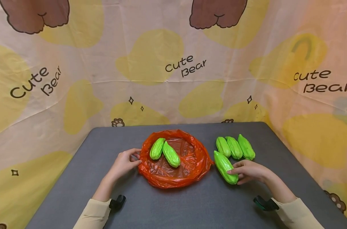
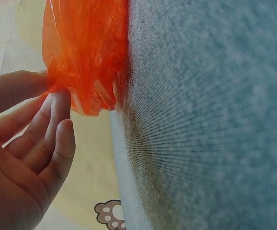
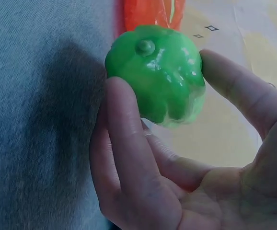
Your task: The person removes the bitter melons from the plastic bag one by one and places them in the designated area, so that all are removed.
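Observation:
My right hand [image 1: 252, 170] holds a glossy green ribbed gourd [image 1: 223, 165] between thumb and fingers, just right of a red plastic bag [image 1: 200, 149]. In the right wrist view the rounded end of this gourd [image 3: 157, 76] faces the camera, with a small knob on it. The bag stands with its mouth wide and its rim rolled into a ring. Two similar gourds, a left one [image 1: 157, 149] and a right one [image 1: 171, 154], lie inside it. On the bag's left side, my left hand [image 1: 123, 163] pinches the thin red plastic [image 2: 88, 62] with thumb and fingertips.
Behind my right hand, three more green gourds [image 1: 234, 148] lie side by side on the grey table [image 1: 167, 210]. A printed cloth [image 1: 162, 63] hangs around the table's back and sides. Each wrist wears a dark device [image 1: 117, 203].

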Available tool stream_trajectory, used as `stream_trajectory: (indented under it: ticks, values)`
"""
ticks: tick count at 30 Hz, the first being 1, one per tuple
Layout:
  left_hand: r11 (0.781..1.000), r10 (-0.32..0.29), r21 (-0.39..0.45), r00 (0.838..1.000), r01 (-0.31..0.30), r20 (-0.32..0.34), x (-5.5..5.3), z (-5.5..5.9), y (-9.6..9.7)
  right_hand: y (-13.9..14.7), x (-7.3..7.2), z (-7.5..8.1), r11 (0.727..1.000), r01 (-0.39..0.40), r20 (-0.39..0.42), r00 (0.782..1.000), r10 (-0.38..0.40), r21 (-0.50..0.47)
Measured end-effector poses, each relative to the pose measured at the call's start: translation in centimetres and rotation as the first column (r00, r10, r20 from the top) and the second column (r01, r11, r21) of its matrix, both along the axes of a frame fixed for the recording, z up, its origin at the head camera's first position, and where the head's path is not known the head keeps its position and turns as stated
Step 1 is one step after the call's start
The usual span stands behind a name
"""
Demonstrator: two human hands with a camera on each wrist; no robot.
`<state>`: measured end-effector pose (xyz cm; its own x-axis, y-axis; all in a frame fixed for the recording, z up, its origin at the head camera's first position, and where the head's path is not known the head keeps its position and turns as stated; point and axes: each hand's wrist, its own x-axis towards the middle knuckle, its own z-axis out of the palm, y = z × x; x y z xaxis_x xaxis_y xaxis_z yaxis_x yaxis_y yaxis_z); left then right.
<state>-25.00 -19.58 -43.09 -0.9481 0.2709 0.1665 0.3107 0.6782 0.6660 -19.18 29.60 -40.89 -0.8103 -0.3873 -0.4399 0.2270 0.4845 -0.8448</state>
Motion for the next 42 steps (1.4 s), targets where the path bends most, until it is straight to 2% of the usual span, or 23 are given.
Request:
stream_trajectory:
  ticks: [10,25,42]
  values:
    - [1.0,0.001,-0.012,1.0,-0.001,-0.01,0.0,0.0,0.0,1.2,0.3,0.1,0.999,-0.007,0.028,1.0,0.007,0.031]
    - [1.0,0.001,-0.001,1.0,-0.001,-0.004,0.1,0.0,0.1,2.0,0.7,-0.2,0.993,-0.006,-0.009,1.0,0.007,0.118]
    - [1.0,0.003,0.009,1.0,-0.004,0.009,0.1,0.1,0.1,1.7,0.7,-0.2,0.976,0.062,-0.019,0.998,-0.059,0.208]
